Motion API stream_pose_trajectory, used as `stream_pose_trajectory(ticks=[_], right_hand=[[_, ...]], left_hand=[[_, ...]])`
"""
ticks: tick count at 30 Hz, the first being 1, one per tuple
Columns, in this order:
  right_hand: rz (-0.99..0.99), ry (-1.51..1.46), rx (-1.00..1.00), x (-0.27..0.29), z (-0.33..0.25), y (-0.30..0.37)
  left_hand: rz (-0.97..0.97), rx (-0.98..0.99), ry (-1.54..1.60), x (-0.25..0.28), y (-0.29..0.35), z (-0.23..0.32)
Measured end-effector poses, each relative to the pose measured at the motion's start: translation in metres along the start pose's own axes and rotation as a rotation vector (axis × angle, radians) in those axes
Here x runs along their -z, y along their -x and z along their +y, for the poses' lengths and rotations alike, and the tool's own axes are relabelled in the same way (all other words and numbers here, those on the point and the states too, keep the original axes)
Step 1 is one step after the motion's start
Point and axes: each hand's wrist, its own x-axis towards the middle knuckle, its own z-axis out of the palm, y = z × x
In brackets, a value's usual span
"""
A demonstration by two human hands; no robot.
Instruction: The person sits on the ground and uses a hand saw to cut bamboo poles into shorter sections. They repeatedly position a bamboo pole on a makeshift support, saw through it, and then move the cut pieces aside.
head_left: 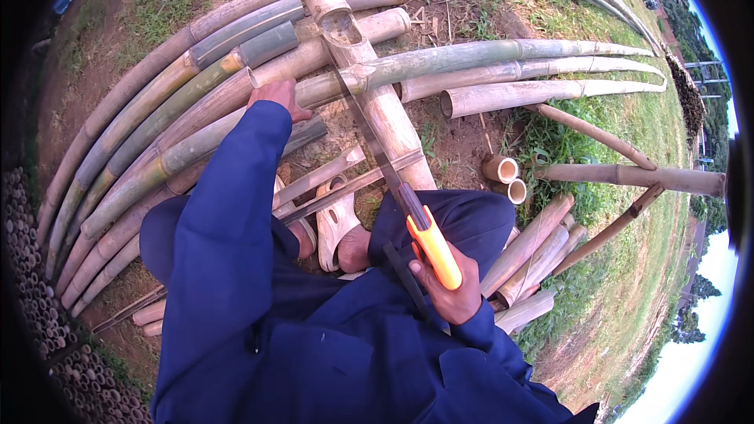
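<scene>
A long greenish bamboo pole point(440, 63) lies across a thick pale bamboo support point(393, 122) that has a notch cut near its far end. My left hand point(279, 98) is closed on this pole, left of the support. In my right hand point(454, 286) is the orange handle of a hand saw point(369, 132), its fingers wrapped round the grip. The saw's long blade slants away to the far left, and its far part meets the pole just right of my left hand. Whether the teeth have cut into the pole is too small to tell.
Several bamboo poles point(165, 122) lie side by side at the left. Two short cut tubes point(499, 168) sit right of the support. Split bamboo pieces point(526, 255) are piled by my right knee. A propped bamboo frame point(628, 177) stands at the right. Stacked tubes point(39, 283) line the left edge.
</scene>
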Motion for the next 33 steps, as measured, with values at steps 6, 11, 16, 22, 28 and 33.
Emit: stream_pose_trajectory(ticks=[6,11,16,22,28,33], right_hand=[[0.068,-0.034,0.036,-0.033,0.048,-0.061],[-0.009,-0.041,-0.008,-0.044,0.057,-0.075],[0.017,0.054,-0.074,-0.004,0.024,0.041],[0.077,-0.017,0.021,-0.040,0.053,-0.079],[0.060,-0.071,0.033,-0.029,0.053,-0.020],[-0.015,0.065,-0.079,0.005,0.007,0.037]], left_hand=[[-0.014,-0.022,0.021,0.009,-0.001,0.012],[-0.013,-0.053,0.021,0.004,0.003,0.009],[-0.021,-0.012,0.021,0.002,-0.003,0.003],[-0.034,-0.049,0.038,0.010,-0.003,0.015],[-0.022,-0.016,0.038,0.006,-0.002,0.000],[-0.003,-0.036,0.018,0.003,0.001,0.005]])
